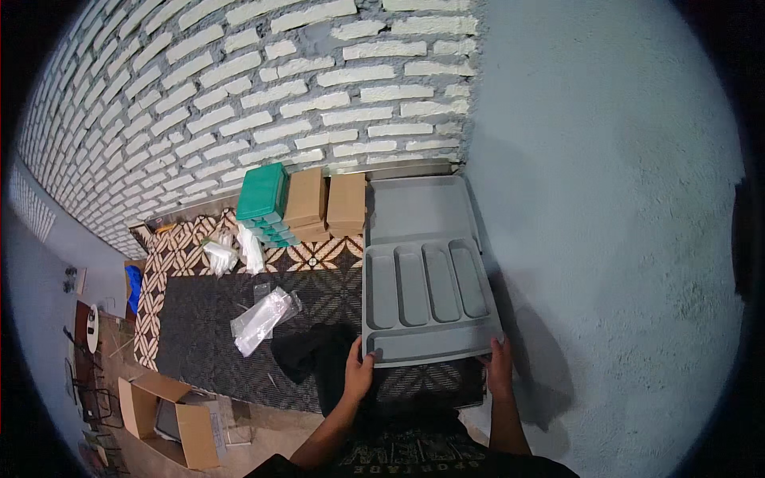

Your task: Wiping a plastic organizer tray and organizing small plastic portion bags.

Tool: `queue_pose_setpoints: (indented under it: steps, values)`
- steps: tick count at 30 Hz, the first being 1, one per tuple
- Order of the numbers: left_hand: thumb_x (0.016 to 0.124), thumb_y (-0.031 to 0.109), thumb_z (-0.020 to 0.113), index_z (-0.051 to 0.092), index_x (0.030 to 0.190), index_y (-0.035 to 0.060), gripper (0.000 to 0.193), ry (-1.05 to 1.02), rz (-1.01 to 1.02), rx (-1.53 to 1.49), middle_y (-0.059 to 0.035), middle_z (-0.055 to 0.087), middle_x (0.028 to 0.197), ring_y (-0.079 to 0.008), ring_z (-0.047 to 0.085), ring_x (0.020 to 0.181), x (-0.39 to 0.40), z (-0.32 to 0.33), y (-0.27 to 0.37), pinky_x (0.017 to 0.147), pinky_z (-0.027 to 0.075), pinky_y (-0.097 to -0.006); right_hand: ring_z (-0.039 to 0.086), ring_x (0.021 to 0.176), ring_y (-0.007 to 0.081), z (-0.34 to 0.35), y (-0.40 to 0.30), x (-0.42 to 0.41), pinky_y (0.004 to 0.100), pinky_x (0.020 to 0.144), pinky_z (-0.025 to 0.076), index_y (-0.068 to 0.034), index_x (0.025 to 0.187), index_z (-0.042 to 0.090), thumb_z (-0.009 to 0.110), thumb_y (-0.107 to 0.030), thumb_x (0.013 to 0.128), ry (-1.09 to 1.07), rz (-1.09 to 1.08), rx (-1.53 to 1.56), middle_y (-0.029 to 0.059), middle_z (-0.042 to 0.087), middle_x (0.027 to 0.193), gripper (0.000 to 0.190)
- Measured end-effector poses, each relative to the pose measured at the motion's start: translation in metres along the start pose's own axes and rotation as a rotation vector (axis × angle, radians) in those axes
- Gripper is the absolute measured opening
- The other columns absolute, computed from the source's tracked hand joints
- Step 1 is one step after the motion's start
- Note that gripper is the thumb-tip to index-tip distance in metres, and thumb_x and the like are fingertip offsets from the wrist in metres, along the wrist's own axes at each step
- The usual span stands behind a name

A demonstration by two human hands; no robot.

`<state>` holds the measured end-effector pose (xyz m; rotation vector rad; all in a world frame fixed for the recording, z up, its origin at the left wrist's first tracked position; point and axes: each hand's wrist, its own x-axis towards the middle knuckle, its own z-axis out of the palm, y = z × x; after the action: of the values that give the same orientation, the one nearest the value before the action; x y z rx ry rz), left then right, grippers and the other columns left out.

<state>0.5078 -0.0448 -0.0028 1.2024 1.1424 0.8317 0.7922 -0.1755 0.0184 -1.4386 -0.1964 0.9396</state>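
Observation:
A grey plastic cutlery tray [382, 293] lies before me, with four long compartments side by side and one wide compartment across the near end. My left hand [360, 371] grips its near left corner, thumb over the rim. At the near right corner my right hand [499, 361] holds the other side, its fingers partly hidden under the edge. Just beyond the tray, and partly covered by it, is a larger plain grey tray or lid [418, 206] against the wall corner.
Left of the trays stand brown cardboard boxes [346, 200] and a stack of green-lidded boxes [261, 194]. Clear plastic bags [266, 319] and a black cloth [314, 352] lie on the dark mat [203, 316]. An open carton [197, 433] sits at lower left. A grey wall [597, 209] rises close on the right.

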Motion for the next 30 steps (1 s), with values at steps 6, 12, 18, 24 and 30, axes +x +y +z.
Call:
queue_pose_setpoints:
  steps: [6, 12, 18, 24, 30]
  values:
    - [0.103, 0.023, 0.041, 0.054, 0.121, -0.0064, 0.037, 0.123, 0.095, 0.329, -0.0217, 0.058, 0.116, -0.0337, 0.056, 0.107, 0.040, 0.012, -0.013, 0.096, 0.042, -0.0382, 0.038, 0.131, 0.0447, -0.009, 0.046, 0.056, 0.0501, 0.110, 0.032, 0.009, 0.145, 0.023, 0.051, -0.043, 0.097, 0.153, -0.142, -0.730, 0.0333, 0.035, 0.142, 0.076]
    - [0.101, 0.029, 0.045, 0.054, 0.117, -0.0081, 0.042, 0.183, 0.287, 0.819, -0.0300, 0.052, 0.115, -0.0464, 0.047, 0.106, 0.116, 0.024, -0.031, 0.097, 0.036, -0.0525, 0.019, 0.140, 0.0509, 0.023, 0.043, 0.113, 0.0528, 0.115, 0.019, 0.014, 0.144, 0.019, 0.048, -0.051, 0.096, 0.072, -0.203, -0.865, 0.0385, 0.020, 0.149, 0.086]
    - [0.099, 0.042, 0.048, 0.011, 0.147, -0.0086, 0.080, 0.181, 0.320, 0.581, -0.0347, 0.021, 0.146, -0.0488, 0.022, 0.135, 0.182, 0.052, -0.015, 0.113, 0.022, -0.0511, 0.028, 0.139, 0.0457, 0.060, 0.033, 0.170, 0.0475, 0.114, 0.024, 0.013, 0.144, 0.022, 0.044, -0.057, 0.096, 0.224, -0.239, -0.909, 0.0356, 0.026, 0.148, 0.088]
    - [0.099, 0.038, 0.050, 0.019, 0.147, -0.0078, 0.073, 0.194, 0.401, 0.527, -0.0319, 0.030, 0.145, -0.0451, 0.032, 0.134, 0.235, 0.056, -0.005, 0.112, 0.027, -0.0470, 0.029, 0.138, 0.0462, 0.098, 0.007, 0.225, 0.0466, 0.114, 0.025, 0.014, 0.143, 0.022, 0.047, -0.055, 0.095, 0.215, -0.301, -0.749, 0.0359, 0.028, 0.147, 0.088]
    - [0.098, 0.025, 0.053, 0.027, 0.145, -0.0085, 0.063, 0.192, 0.370, 0.523, -0.0306, 0.036, 0.145, -0.0424, 0.037, 0.135, 0.255, 0.057, 0.000, 0.112, 0.030, -0.0420, 0.036, 0.135, 0.0429, 0.090, 0.019, 0.240, 0.0438, 0.111, 0.030, 0.006, 0.145, 0.028, 0.051, -0.043, 0.097, 0.098, -0.213, -0.617, 0.0308, 0.035, 0.146, 0.073]
